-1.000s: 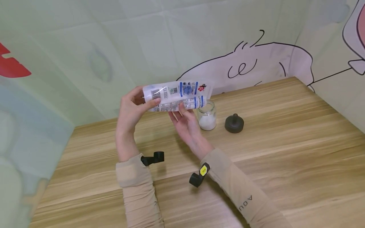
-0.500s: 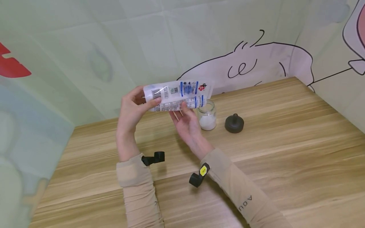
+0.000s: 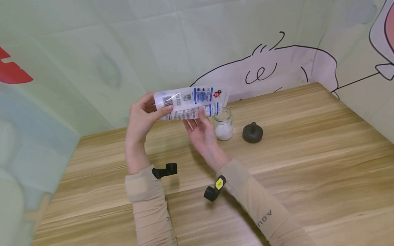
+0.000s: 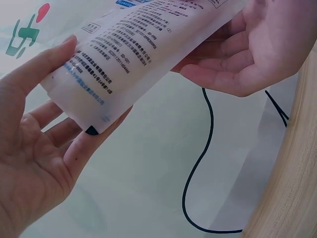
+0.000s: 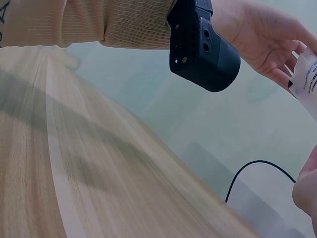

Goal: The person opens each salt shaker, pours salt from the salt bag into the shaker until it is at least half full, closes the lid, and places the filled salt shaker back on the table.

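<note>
L hand (image 3: 140, 118) grips the L end of the white printed bag (image 3: 191, 100), thumb in front & fingers behind, R hand (image 3: 204, 136) holding it nearer the other end, thumb likewise in front. Wood-grain table (image 3: 307, 153) w/ glass jar (image 3: 227, 119) part-full of white stuff (image 3: 224, 131), dark knobbed lid (image 3: 253, 134) just beside; pale cartoon-print wall (image 3: 138, 51) behind. Bag's above table, long axis approx. L–R, R end at jar mouth, contact unclear.
</note>
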Tool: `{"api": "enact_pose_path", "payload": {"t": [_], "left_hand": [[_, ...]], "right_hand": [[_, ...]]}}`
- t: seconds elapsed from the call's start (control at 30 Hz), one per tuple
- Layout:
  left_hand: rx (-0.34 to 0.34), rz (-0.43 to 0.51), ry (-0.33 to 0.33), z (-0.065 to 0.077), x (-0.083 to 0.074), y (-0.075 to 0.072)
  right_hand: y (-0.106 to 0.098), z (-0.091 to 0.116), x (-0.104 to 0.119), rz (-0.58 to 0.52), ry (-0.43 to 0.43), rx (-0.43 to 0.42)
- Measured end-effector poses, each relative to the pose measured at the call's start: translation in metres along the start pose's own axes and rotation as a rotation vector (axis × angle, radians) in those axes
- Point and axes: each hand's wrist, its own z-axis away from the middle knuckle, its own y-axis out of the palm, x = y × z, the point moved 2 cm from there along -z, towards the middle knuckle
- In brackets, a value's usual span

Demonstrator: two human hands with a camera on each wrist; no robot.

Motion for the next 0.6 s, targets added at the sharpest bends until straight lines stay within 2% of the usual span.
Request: {"api": "enact_pose_path", "payload": {"t": [0.6], "left_hand": [[0.004, 0.010, -0.001, -0.0009, -0.0003, -0.0003]], "right_hand": [[-0.0004, -0.0003, -0.0001, 0.012, 0.002, -0.030]]}}
